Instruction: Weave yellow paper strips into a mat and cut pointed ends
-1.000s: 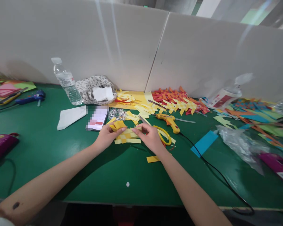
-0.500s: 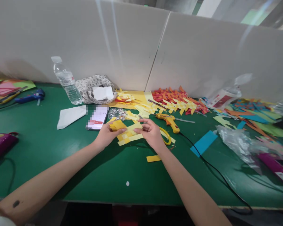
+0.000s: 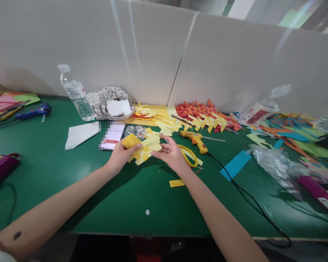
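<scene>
Above the green table I hold a woven piece of yellow paper strips, lifted and tilted. My left hand pinches its left end, thumb on top. On the piece's right end, my right hand has its fingers curled around the strips. Yellow-handled scissors lie just right of my right hand. A loose yellow strip rests near my right wrist.
A water bottle, patterned cloth, phone, dish of beads, white paper, yellow glue gun with black cord, finished woven pieces, coloured scraps and plastic bags at right. Pink devices sit at both edges.
The woven piece has been lifted off the table and turned, its right end raised. Both hands moved slightly up and away from me with it.
</scene>
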`<move>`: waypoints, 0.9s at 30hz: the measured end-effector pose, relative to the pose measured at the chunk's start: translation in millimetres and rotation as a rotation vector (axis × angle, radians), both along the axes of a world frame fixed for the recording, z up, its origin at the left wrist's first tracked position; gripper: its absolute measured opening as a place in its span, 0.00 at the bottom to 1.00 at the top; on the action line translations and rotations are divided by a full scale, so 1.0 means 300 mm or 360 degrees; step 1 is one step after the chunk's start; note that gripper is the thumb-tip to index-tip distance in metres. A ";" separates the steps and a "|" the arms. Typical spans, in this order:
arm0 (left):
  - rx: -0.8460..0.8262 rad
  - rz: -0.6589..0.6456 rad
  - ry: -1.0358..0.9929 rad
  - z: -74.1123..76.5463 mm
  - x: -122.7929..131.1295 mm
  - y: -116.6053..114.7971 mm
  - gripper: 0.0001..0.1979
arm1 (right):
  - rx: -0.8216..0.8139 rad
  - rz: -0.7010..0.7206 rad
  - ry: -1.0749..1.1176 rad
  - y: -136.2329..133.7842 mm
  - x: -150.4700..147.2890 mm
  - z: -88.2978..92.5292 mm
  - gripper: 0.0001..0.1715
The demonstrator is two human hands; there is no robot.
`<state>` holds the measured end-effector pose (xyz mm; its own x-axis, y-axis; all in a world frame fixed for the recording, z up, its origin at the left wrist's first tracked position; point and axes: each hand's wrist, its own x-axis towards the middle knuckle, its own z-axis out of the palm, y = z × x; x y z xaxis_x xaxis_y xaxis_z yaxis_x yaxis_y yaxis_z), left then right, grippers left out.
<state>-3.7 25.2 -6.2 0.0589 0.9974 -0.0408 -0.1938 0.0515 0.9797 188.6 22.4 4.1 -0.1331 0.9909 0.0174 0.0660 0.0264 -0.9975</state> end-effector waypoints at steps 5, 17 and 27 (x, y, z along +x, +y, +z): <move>-0.0049 -0.0057 0.0059 0.011 0.004 -0.013 0.23 | 0.0157 -0.0041 -0.0041 0.005 0.008 -0.021 0.35; -0.0053 -0.0022 0.0036 0.013 0.005 -0.015 0.21 | 0.0121 -0.0212 0.0035 0.011 0.012 0.010 0.36; -0.0066 0.0019 -0.0029 0.019 0.008 -0.016 0.21 | 0.0134 -0.0268 0.0103 0.015 0.013 0.008 0.34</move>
<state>-1.3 20.2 -0.4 0.0480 0.9955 -0.0813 -0.2126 0.0897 0.9730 192.6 27.0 6.6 0.0383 0.9938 0.1042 0.0121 0.1038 -0.9945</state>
